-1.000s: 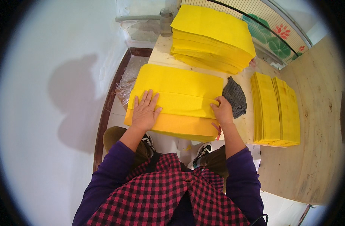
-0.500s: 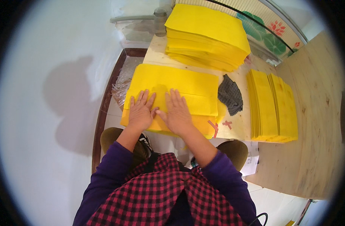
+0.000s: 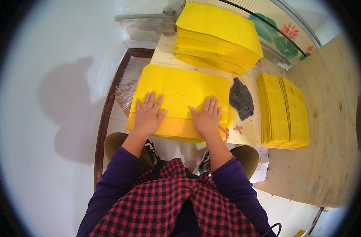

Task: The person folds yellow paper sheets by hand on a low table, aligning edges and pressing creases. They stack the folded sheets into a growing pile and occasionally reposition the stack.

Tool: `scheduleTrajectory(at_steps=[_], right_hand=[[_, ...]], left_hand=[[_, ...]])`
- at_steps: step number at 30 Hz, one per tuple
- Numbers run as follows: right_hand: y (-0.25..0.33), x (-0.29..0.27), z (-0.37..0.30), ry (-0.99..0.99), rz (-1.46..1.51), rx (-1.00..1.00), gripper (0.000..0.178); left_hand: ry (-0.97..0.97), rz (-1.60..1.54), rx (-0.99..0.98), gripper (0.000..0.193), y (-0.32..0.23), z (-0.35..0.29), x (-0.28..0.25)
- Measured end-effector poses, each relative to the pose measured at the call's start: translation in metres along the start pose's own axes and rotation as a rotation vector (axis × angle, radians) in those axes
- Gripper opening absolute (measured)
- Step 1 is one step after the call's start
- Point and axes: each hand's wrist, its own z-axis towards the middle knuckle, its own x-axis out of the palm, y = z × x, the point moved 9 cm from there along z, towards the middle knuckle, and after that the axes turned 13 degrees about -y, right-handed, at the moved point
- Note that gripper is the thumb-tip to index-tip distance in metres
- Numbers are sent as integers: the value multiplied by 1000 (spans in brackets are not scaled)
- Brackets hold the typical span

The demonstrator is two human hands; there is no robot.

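Flat on the near part of the table lies a stack of yellow felt-like sheets (image 3: 184, 81), with a folded-over edge along its near half. My left hand (image 3: 149, 113) presses palm down on the left part of this fold, fingers spread. Toward the right end of the fold rests my right hand (image 3: 207, 118), also flat, with the thumb apart from the fingers. Neither hand grips anything. A deeper yellow band (image 3: 174, 127) shows below the fold, between my wrists. Just right of the sheets is a crumpled dark grey cloth (image 3: 241, 99).
A tall pile of yellow sheets (image 3: 218, 25) stands at the back of the wooden table (image 3: 160, 53). Two yellow bundles (image 3: 283, 112) sit at the right, beside a wooden panel (image 3: 324, 130). A clear jar (image 3: 169, 23) stands at the back left. Red tape (image 3: 238, 129) marks the tabletop.
My right hand has slid to the right along the fold, away from the left hand. My left hand stays nearly in place. The folded edge stays pressed down.
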Motion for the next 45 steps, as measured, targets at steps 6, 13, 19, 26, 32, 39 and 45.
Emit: scheduleTrajectory(at_steps=[6,13,19,26,32,39,45], right_hand=[[0,-5,0,3,38,35,88],[-1,-4,0,1,-3,28,88],[0,-7,0,-54,6,5,88],[0,-10,-2,-97,51,-18,86],[-2,-7,4,-54,106,-14,83],[-44,-88,6,-298,453,-159,48],[-110,-108,-29,-272,571,33,20]], left_hand=[[18,42,-200,56,52,-3,-1],[-32,76,-543,53,145,-29,-35],[-248,-27,-213,51,82,1,-63],[30,-158,17,57,-39,13,-3],[120,-36,12,60,-25,12,9],[108,8,34,60,-26,11,11],[121,17,32,60,-27,12,12]])
